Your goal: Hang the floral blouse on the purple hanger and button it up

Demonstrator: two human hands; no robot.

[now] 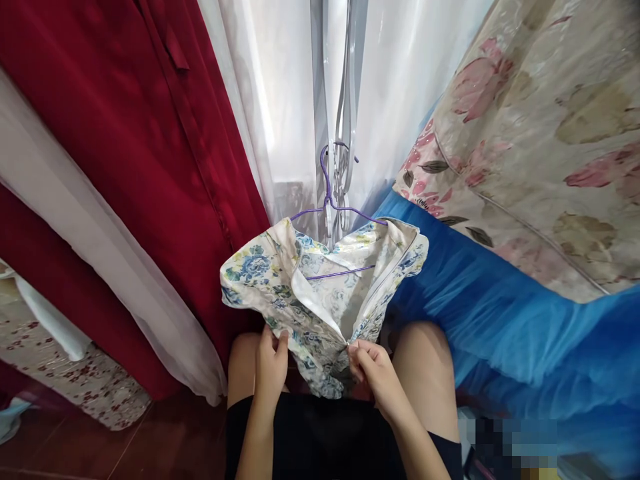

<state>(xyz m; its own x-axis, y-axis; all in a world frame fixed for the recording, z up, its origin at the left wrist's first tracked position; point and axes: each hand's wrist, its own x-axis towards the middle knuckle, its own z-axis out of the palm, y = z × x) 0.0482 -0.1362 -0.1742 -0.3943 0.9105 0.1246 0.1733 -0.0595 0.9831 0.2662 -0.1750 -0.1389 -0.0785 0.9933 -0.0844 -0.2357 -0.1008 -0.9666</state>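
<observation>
- While its shoulders are resting on a purple hanger (327, 200), the floral garment (305, 320) is hanging at the center of the frame, its V-shaped front opening spreading to show the pale inside.
- The right hand (373, 367) is pinching the garment at the bottom of that opening, just below the center of the frame; its grip is closing around a spot too small to make out.
- The left hand (273, 357) is holding the garment's side edge, left of the right hand; its grip is pressing the cloth between thumb and fingers.
- The hanger's hook is rising above the garment beside translucent strips (353, 80); what it is catching on, I cannot tell.
- The person's bare thighs (425, 360) are showing on either side of the garment, with black clothing (335, 440) lying across the bottom center.
- Red cloth (115, 133) is filling the upper left, and a whitish length of fabric (100, 193) is running diagonally over it.
- White cloth (285, 80) is hanging at the top center.
- Flower-patterned fabric (540, 153) is covering the upper right, overlapping blue gauzy cloth (490, 320).
- Reddish-brown floor (165, 440) is showing at the lower left.
</observation>
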